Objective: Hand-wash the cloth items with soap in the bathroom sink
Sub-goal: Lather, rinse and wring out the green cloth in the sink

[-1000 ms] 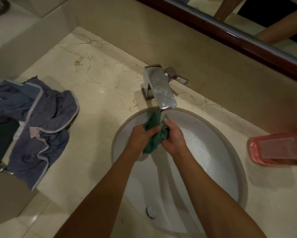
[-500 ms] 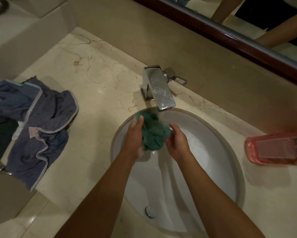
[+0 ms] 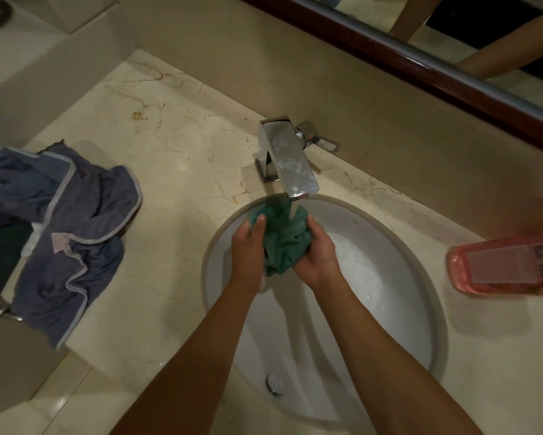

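Two hands, left hand [image 3: 247, 246] and right hand [image 3: 316, 257], fingers curled, squeeze crumpled green cloth [image 3: 282, 238] under chrome faucet [image 3: 287, 158].

No readable text

The pink bottle [image 3: 509, 265] on the surface carries a label with print, but it is too blurred to read.

The faucet spout [image 3: 290, 160] overhangs your hands [image 3: 284, 249]. On the worktop [image 3: 176, 196], blue shorts [image 3: 72, 227] block the left, a pink bottle [image 3: 509, 265] the right.

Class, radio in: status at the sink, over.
Left hand and right hand grip green cloth under faucet. Blue garment waits on counter. Nothing blocking.
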Motion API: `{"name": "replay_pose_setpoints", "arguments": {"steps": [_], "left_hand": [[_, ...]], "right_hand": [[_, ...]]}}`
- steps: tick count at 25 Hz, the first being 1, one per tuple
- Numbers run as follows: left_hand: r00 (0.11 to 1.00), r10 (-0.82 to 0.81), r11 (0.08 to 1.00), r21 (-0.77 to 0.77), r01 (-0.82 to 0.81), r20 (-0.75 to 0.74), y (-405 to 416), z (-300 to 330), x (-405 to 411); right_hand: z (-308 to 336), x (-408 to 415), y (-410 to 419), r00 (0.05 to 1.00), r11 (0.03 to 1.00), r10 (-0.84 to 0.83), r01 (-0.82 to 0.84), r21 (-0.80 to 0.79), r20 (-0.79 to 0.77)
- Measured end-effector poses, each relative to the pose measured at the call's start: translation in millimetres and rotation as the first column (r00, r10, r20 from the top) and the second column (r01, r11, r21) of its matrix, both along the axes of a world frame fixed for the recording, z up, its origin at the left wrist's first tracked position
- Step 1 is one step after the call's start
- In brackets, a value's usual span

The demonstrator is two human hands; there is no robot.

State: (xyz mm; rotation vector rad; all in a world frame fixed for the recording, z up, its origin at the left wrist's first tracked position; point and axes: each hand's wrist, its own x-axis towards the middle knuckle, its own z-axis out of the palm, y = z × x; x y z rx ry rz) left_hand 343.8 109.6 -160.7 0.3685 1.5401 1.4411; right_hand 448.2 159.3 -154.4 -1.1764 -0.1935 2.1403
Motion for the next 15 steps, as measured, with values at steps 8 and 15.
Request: {"name": "replay_pose_setpoints", "arguments": {"steps": [8,15], "left_hand": [[0.960,0.047,0.974,-0.227,0.018,0.276,4,-7,0],[0.896,-0.054,0.979,-0.152,0.134,0.441,31,2,14]], "right_hand": [[9,7,2,1.000,1.000,-0.020,0.020,0.015,0.006],[13,15,5,0.978,0.999,0.014,-0.022,0.035,0.209]]}}
